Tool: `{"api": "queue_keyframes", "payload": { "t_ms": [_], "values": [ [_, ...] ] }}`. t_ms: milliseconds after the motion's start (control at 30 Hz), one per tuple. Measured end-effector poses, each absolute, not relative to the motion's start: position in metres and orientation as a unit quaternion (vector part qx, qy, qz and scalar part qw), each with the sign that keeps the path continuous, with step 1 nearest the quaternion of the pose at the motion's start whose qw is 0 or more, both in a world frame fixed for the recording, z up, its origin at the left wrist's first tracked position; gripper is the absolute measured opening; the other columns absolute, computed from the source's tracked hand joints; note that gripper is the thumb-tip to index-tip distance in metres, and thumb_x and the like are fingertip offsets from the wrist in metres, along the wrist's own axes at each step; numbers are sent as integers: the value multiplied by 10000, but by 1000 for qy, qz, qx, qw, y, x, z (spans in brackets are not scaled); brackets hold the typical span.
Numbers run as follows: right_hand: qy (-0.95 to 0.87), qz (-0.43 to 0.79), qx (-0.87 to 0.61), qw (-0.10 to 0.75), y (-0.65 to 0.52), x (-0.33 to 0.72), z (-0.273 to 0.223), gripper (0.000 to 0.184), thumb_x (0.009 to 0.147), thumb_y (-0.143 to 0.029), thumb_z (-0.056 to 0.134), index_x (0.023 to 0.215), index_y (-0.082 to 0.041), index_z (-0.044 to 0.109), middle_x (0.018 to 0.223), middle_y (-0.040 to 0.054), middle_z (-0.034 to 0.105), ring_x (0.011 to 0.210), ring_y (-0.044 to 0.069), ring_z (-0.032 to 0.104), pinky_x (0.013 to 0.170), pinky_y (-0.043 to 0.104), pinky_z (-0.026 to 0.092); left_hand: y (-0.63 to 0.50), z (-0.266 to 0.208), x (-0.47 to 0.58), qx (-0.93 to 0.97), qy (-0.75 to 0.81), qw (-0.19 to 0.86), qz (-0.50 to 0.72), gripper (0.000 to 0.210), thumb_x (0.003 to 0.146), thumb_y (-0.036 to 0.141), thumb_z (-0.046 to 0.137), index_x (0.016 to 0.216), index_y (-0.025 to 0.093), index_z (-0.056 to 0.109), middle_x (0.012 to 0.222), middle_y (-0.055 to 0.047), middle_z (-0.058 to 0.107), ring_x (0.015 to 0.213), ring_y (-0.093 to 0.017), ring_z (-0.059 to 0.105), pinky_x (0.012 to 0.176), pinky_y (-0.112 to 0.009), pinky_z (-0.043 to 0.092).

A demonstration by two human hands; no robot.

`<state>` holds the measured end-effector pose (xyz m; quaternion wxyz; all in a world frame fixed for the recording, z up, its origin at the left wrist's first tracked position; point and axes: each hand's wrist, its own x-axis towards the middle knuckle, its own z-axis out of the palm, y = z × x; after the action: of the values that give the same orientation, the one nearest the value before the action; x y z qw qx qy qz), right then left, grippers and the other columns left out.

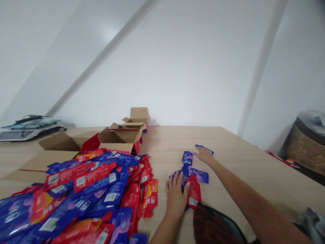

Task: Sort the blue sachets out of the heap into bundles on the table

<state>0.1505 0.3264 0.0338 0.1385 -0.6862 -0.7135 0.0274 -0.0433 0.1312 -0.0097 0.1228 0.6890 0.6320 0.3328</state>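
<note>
From my remote view, with clock positions taken from its centre: at nine o'clock a stack of flat items [33, 127] sits at the far left of the table [167, 145], too indistinct to name. Just below nine, a cardboard box [61, 144] gapes, flaps folded out, probably to leave its mouth clear; I can't see its bottom. At eight, a heap of red and blue packets [83, 189] spills past the lower edge, probably kept near for easy reach. Behind it, two more boxes [122, 136] recede, lids up, contents hidden.

Between five and six, the left hand [177, 196] lies palm down, fingers spread over blue packets, perhaps steadying them; it hides much of them. Its thumb meets a red packet [195, 194] lying beside them. At four, the right hand [204, 156] reaches to a blue packet [210, 151]; I can't tell whether it grips or merely touches. At five, dark red fabric [215, 225] is cut off below. At three, a patterned container [304, 149] is partly out of frame.
</note>
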Motion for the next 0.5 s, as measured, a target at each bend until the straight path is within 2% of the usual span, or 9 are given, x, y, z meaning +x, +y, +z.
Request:
{"api": "queue_keyframes", "payload": {
  "t_ms": [67, 167, 233, 367, 500],
  "values": [
    [-669, 45, -733, 115, 350, 154, 28, 710, 796, -662, 375, 1389, -274, 354, 1392, 170, 389, 1241, 403, 376, 952, 604, 264, 129, -7, -43, 697, 633, 124, 313, 515, 883, 467, 365, 1377, 321, 374, 1460, 8, 347, 1361, -259, 239, 1115, -503, 151],
    [-624, 106, -772, 61, 378, 148, 16, 831, 713, -796, 301, 1418, -358, 254, 1500, 129, 186, 1294, 477, 235, 953, 684, 150, 128, -7, -42, 706, 631, 128, 295, 529, 870, 512, 361, 1374, 351, 370, 1464, 29, 335, 1367, -272, 220, 1115, -527, 119],
    [-633, 151, -758, 26, 387, 139, 9, 874, 669, -841, 271, 1414, -386, 243, 1528, 99, 93, 1316, 505, 125, 949, 712, 87, 127, -8, -42, 711, 629, 128, 288, 545, 857, 552, 352, 1371, 370, 366, 1464, 42, 333, 1370, -281, 209, 1112, -541, 103],
    [-669, 173, -723, -14, 377, 125, 1, 899, 623, -872, 276, 1400, -421, 253, 1542, 39, 20, 1324, 512, -27, 935, 739, 43, 127, -12, -43, 724, 624, 114, 271, 599, 819, 622, 363, 1371, 388, 356, 1465, 46, 331, 1370, -296, 198, 1107, -556, 75],
    [-700, 150, -697, -28, 339, 127, -1, 835, 671, -841, 250, 1400, -434, 237, 1542, 28, 35, 1328, 507, -15, 902, 770, 65, 126, -11, -43, 737, 620, 95, 251, 626, 800, 653, 364, 1363, 379, 377, 1475, 25, 317, 1372, -312, 183, 1098, -565, 62]
  ]
}}
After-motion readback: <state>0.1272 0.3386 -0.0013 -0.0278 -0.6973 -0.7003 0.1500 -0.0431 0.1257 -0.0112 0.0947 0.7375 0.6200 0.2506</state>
